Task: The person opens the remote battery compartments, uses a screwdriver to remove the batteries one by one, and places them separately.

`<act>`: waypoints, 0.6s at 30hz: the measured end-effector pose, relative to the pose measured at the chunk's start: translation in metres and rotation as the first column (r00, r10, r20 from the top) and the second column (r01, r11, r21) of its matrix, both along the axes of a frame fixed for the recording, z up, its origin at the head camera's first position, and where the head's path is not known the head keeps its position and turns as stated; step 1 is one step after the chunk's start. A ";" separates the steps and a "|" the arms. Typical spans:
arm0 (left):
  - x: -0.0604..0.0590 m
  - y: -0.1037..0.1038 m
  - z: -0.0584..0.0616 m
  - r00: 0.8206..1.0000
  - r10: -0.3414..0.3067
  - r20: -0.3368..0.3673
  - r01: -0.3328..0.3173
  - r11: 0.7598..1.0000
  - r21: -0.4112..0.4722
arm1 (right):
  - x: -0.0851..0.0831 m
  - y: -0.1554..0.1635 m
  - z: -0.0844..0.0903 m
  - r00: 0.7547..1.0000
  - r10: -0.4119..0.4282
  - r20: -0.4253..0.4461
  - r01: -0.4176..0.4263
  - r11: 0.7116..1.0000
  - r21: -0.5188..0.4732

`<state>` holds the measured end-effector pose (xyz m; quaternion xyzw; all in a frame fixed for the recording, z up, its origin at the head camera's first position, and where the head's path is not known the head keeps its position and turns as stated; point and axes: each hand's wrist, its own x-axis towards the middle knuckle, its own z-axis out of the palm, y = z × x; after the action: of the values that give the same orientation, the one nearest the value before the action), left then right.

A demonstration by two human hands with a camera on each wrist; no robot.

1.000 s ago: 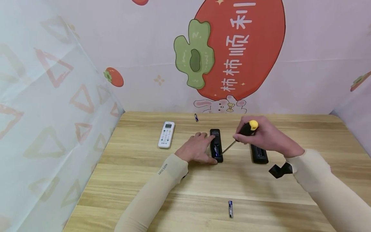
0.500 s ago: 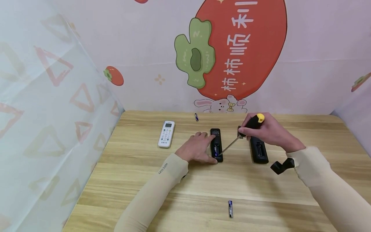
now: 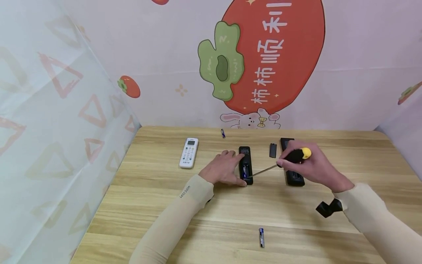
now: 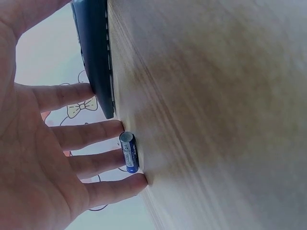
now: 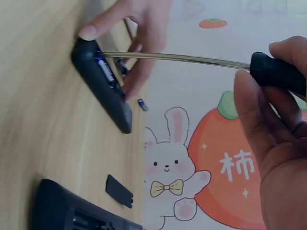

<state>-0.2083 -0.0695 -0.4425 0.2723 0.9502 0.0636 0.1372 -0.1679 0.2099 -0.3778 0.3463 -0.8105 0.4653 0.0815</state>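
Right hand (image 3: 308, 161) grips the screwdriver (image 3: 295, 156), just tipped flatter, prolly prying that battery (image 3: 245, 171); left hand (image 3: 224, 168), spread, touches the remote (image 3: 247, 159).

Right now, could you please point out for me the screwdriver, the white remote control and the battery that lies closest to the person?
Screwdriver (image 5: 192, 59): right wrist view, on its metal shaft.
White remote control (image 3: 189, 153): head view, on its button area.
Closest battery (image 3: 262, 238): head view, middle of its side.

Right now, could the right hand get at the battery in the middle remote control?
Probably yes, with the screwdriver it holds: the tip is at the open compartment, and the left hand leaves the battery uncovered.
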 end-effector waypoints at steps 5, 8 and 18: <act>0.000 0.000 0.001 1.000 -0.005 0.000 0.005 1.000 -0.004 | 0.007 -0.001 -0.005 0.994 0.062 -0.090 -0.067 0.996 -0.055; 0.000 0.000 0.002 1.000 -0.006 -0.002 0.006 1.000 -0.008 | 0.007 -0.003 -0.002 0.996 0.043 -0.084 -0.046 0.998 -0.043; 0.000 -0.001 0.001 1.000 -0.014 -0.005 0.014 1.000 -0.012 | -0.002 -0.009 0.008 0.999 0.011 0.048 -0.009 1.000 -0.029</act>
<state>-0.2087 -0.0708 -0.4416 0.2781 0.9491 0.0564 0.1368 -0.1696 0.2011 -0.3699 0.3378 -0.8038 0.4854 0.0646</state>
